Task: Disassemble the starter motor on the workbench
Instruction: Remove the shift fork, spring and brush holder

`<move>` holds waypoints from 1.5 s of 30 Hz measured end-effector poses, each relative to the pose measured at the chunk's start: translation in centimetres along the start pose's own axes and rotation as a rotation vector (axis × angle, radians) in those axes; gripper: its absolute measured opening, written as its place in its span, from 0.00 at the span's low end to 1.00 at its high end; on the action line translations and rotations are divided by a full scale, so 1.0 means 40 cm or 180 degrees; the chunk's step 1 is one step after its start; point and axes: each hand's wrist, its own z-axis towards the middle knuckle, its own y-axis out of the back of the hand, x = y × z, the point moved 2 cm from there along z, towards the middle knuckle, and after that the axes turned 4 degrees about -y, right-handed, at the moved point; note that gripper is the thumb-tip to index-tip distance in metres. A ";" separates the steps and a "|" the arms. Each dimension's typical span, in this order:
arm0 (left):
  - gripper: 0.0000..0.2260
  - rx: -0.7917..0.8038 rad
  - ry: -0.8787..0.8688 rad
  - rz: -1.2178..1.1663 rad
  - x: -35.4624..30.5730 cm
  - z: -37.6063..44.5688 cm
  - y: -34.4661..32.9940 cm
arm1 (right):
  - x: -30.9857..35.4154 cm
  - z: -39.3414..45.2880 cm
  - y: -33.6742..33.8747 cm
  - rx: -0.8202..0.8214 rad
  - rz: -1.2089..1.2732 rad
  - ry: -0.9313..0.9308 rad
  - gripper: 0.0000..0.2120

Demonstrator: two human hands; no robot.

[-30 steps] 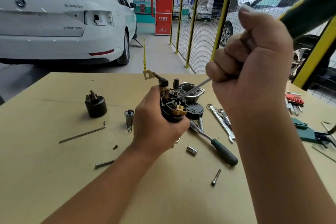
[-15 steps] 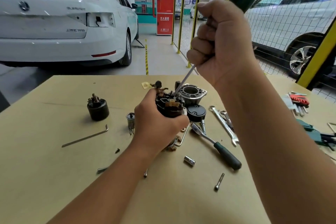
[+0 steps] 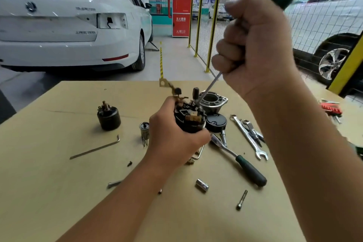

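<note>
The left hand [image 3: 176, 139] grips the black brush-holder assembly [image 3: 189, 119] of the starter motor, lifted just above the middle of the bench [image 3: 59, 192], with copper-coloured brushes facing up and a brass terminal strap [image 3: 167, 85] sticking out at its far left. The right hand [image 3: 253, 49] is clenched around a screwdriver [image 3: 211, 86], its dark green handle running off the top edge, and the thin shaft slants down so that its tip meets the far right part of the assembly. Just behind lies the grey aluminium housing [image 3: 213, 101], and a black round cap [image 3: 216, 122] sits beside the held part. At the left stands the black solenoid [image 3: 108, 117], with a bent hex key [image 3: 96, 148] nearer. A ratchet handle [image 3: 241, 160], a spanner [image 3: 248, 136], a small socket [image 3: 202, 184] and a bolt [image 3: 241, 200] lie on the right.
</note>
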 end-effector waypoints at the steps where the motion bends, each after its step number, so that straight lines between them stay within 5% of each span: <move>1: 0.18 0.0033 -0.0031 0.0033 -0.001 -0.001 0.000 | 0.005 0.000 0.001 0.0030 0.0027 0.0001 0.21; 26: 0.20 0.0017 -0.0045 0.0153 0.023 -0.002 0.001 | -0.025 -0.016 0.000 0.0277 -0.0099 -0.0063 0.20; 30: 0.19 -0.0144 -0.0004 0.0093 0.027 0.017 0.022 | 0.047 0.000 0.096 -0.0262 -0.0239 0.0173 0.18; 34: 0.18 -0.0310 0.0628 -0.0513 0.036 0.042 0.067 | -0.027 0.025 0.248 -0.1396 -0.2279 0.0090 0.08; 38: 0.22 -0.0560 0.1873 -0.1781 0.077 0.082 0.107 | -0.156 0.009 0.383 -0.1093 -0.5132 -0.0365 0.14; 41: 0.21 -0.0337 0.2507 -0.3234 0.105 0.096 0.129 | -0.215 -0.022 0.433 -0.0841 -0.5858 -0.0897 0.16; 45: 0.20 -0.0311 0.2634 -0.3697 0.143 0.102 0.137 | -0.227 -0.024 0.453 -0.0882 -0.5893 -0.1024 0.16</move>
